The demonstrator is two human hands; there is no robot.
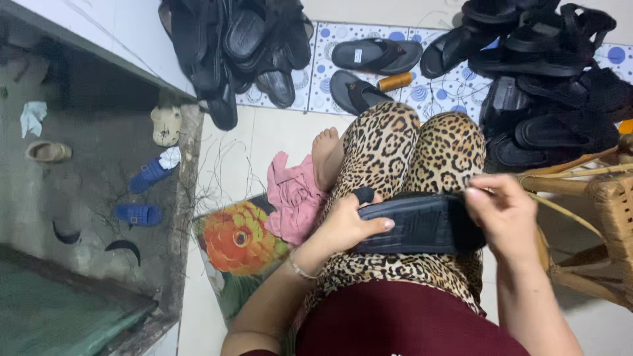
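A seated person steadies a black rubber sandal sole [415,224] across the lap, on leopard-print trousers [409,151], sole side up. The left hand [343,224] clasps its heel end, thumb on top; the right hand [504,214] grips the toe end, fingertips pinched as if on a thread too fine to make out. A pink cloth [290,198] lies beside the bare foot [324,155]. A wicker stool [593,204] crowds the right side. Beyond, heaps of black sandals [554,72] and a tan thread spool [394,82] cover the tiled floor [330,86], with open floor only leftward.
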